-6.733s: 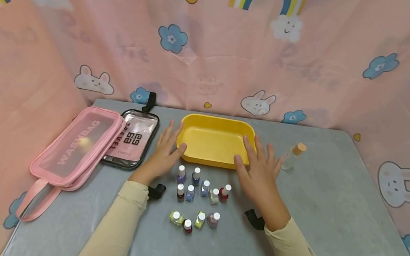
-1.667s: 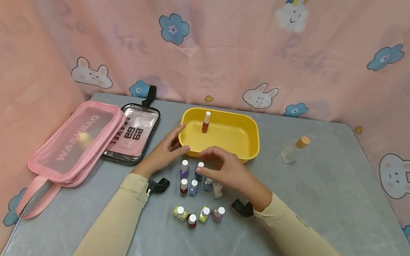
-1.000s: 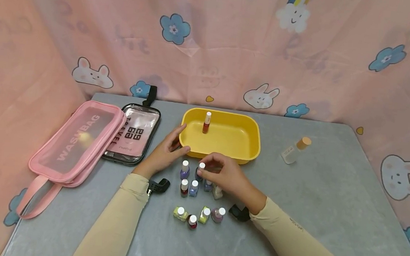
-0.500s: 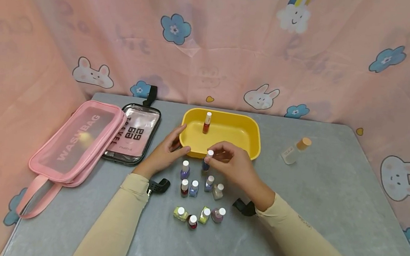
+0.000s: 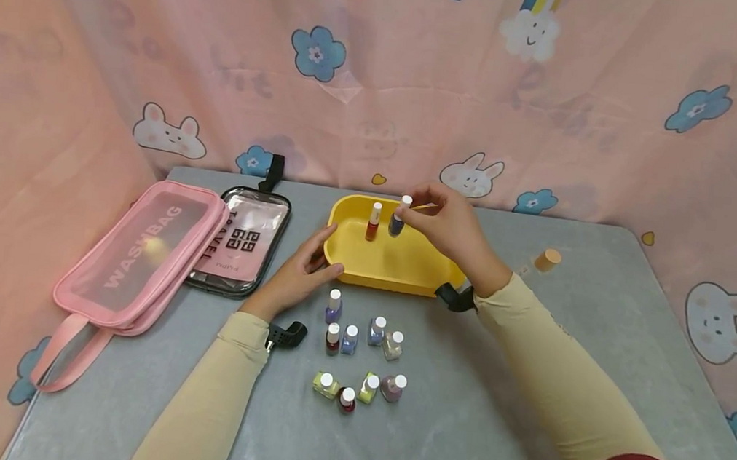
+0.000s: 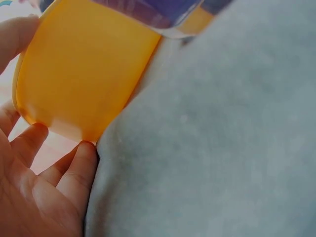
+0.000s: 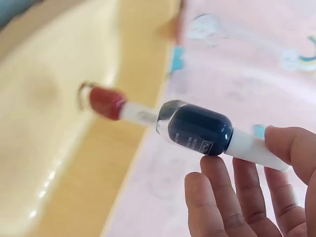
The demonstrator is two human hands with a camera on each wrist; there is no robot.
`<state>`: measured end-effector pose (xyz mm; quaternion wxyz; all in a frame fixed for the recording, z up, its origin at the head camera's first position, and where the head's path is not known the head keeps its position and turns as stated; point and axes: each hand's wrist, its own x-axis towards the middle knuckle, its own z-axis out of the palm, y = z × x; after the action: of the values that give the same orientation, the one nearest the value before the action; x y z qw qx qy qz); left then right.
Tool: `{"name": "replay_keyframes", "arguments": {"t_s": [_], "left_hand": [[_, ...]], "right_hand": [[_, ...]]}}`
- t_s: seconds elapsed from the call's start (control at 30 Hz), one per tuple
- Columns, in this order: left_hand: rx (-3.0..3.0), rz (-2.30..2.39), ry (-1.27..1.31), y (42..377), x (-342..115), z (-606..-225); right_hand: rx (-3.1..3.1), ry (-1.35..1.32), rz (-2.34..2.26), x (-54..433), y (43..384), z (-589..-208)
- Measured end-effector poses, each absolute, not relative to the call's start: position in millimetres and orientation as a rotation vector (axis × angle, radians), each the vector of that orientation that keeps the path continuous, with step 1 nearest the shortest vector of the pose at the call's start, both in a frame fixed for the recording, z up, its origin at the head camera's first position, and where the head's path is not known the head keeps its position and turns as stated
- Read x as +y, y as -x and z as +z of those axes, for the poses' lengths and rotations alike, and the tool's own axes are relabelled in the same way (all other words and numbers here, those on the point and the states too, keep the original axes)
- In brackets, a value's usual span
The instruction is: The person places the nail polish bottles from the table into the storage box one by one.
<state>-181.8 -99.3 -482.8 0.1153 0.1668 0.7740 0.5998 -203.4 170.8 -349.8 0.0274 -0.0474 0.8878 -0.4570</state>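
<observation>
My right hand [image 5: 448, 226] pinches a dark blue nail polish bottle [image 7: 200, 129] by its white cap, holding it over the yellow tray [image 5: 378, 273]. In the right wrist view the thumb lies on one side of the cap and the fingers on the other. A red nail polish bottle [image 5: 371, 229] stands upright in the tray, just left of the dark blue one. My left hand [image 5: 299, 271] rests against the tray's left end, its fingertips on the outer wall in the left wrist view. A purple nail polish bottle [image 6: 153, 10] appears close by there.
Several nail polish bottles stand on the grey table in front of the tray, among them a pale lilac one [image 5: 392, 388] and a yellow-green one [image 5: 368, 388]. A pink wash bag [image 5: 135, 261] and black-edged pouch [image 5: 242, 241] lie left. A wooden-capped bottle [image 5: 546, 260] is partly behind my right wrist.
The red bottle has come into the tray since the oldest frame. My right hand has picked up the dark blue bottle and carried it up and over the tray. My left hand stays put lately.
</observation>
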Motion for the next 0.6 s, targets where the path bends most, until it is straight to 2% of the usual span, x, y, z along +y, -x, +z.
{"name": "replay_keyframes", "arguments": {"t_s": [0.27, 0.6], "left_hand": [[2.257, 1.757, -0.485, 181.5, -99.6, -483.0], [2.243, 1.766, -0.486, 181.4, -99.6, -481.8]], "right_hand": [[2.656, 0.005, -1.345, 170.0, 245.3, -375.4], [2.514, -0.102, -1.407, 167.3, 260.1, -385.8]]}}
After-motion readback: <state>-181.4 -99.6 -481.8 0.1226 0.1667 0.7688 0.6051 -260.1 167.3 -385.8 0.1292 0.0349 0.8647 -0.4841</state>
